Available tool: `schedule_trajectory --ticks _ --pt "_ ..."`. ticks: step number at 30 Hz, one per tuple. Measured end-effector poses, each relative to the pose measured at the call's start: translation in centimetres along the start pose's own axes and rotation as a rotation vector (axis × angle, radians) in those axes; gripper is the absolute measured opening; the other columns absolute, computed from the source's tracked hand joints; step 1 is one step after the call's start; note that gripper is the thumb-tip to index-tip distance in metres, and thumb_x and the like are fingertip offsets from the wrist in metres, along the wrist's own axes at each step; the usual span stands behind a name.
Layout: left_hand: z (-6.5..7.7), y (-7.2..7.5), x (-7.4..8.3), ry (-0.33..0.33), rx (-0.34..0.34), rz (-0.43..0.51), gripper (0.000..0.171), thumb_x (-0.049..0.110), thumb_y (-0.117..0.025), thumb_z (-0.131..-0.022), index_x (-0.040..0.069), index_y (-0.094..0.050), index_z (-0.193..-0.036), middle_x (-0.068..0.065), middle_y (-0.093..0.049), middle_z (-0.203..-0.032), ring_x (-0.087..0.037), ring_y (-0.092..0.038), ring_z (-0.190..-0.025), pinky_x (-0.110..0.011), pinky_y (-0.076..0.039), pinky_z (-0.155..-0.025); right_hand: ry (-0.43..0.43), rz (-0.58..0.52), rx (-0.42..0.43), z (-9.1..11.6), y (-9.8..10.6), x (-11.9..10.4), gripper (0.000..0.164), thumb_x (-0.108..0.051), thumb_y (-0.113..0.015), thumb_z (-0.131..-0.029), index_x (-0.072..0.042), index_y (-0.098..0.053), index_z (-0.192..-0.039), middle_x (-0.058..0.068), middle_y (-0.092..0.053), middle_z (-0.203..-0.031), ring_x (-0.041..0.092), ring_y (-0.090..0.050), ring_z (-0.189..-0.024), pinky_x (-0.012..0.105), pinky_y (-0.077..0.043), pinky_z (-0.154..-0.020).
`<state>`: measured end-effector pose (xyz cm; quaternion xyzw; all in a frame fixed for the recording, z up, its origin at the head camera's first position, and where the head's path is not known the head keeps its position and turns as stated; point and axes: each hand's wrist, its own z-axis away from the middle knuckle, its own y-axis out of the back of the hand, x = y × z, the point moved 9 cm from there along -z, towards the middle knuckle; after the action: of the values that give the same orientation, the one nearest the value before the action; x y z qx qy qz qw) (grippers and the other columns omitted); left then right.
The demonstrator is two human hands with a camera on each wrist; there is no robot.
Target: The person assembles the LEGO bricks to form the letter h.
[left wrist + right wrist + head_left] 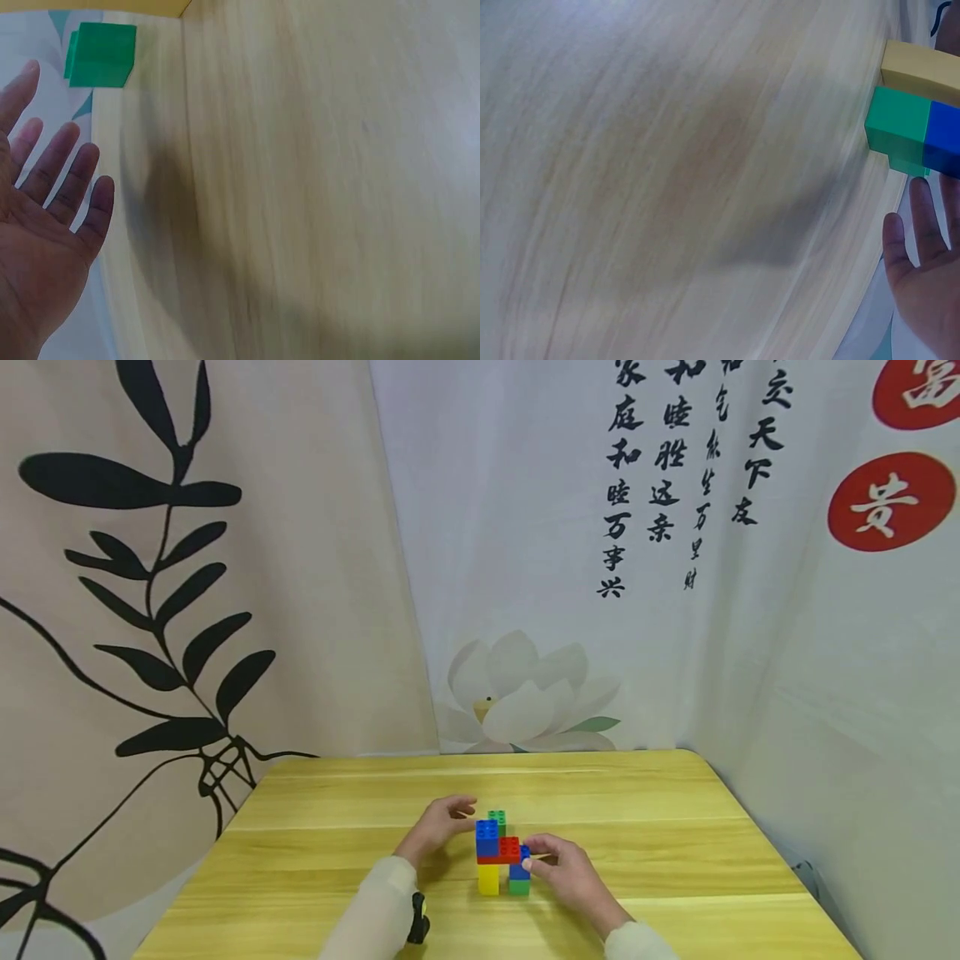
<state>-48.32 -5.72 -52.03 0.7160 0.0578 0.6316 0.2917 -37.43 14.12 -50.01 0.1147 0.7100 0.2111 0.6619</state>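
In the head view a small structure of toy building blocks stands on the table. A blue block (487, 838) tops its left side, over a red block (509, 849) that bridges across, with a yellow block (488, 880) as the left leg. The right leg is a blue block (519, 870) over a green block (519, 887). Another green block (497, 818) shows at the back. My right hand (564, 870) pinches the right-hand blue block between thumb and fingers. To the left of the structure, my left hand (446, 823) holds nothing, its fingers loosely extended.
The wooden table (645, 802) reaches back to a hanging cloth (517, 568) printed with a lotus and characters. Another cloth with dark leaves (172, 593) hangs at the left. A black band (418, 918) sits on the left sleeve.
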Motion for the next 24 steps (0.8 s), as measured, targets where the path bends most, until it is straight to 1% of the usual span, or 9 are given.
schedule_trajectory --ticks 5,9,16,24 --pt "-0.8 -1.4 -0.1 -0.015 -0.029 -0.019 0.042 0.003 -0.068 -0.093 -0.001 -0.058 -0.133 -0.016 -0.064 -0.119 -0.035 -0.060 -0.109 -0.048 -0.051 -0.093 0.002 -0.002 -0.002 0.0 -0.1 0.1 0.030 -0.019 -0.070 -0.094 -0.006 -0.067 -0.120 0.009 -0.068 -0.115 0.022 -0.063 -0.095 0.043 -0.054 -0.085" --pt "-1.1 -2.0 -0.1 0.000 -0.026 -0.020 0.040 0.001 -0.066 -0.093 0.000 -0.059 -0.132 -0.016 -0.064 -0.120 -0.035 -0.060 -0.109 -0.049 -0.051 -0.093 0.000 -0.001 -0.001 -0.1 0.0 0.3 0.031 -0.020 -0.071 -0.093 -0.006 -0.066 -0.121 0.009 -0.068 -0.116 0.022 -0.063 -0.097 0.043 -0.054 -0.086" --pt "-1.5 -2.5 -0.3 0.032 -0.004 -0.034 0.036 -0.002 -0.066 -0.092 0.002 -0.064 -0.127 -0.013 -0.065 -0.117 -0.032 -0.060 -0.107 -0.047 -0.051 -0.093 0.009 -0.007 0.001 -0.2 0.1 0.3 0.030 -0.020 -0.071 -0.093 -0.006 -0.067 -0.120 0.009 -0.069 -0.114 0.022 -0.063 -0.096 0.042 -0.054 -0.085" --pt "-1.5 -2.5 -0.4 0.038 0.024 -0.052 0.033 -0.006 -0.065 -0.090 0.001 -0.067 -0.122 -0.012 -0.067 -0.115 -0.031 -0.060 -0.106 -0.047 -0.051 -0.095 0.004 -0.011 0.004 0.0 0.0 0.2 0.028 -0.018 -0.071 -0.093 -0.007 -0.067 -0.119 0.008 -0.069 -0.112 0.022 -0.063 -0.095 0.041 -0.055 -0.084"
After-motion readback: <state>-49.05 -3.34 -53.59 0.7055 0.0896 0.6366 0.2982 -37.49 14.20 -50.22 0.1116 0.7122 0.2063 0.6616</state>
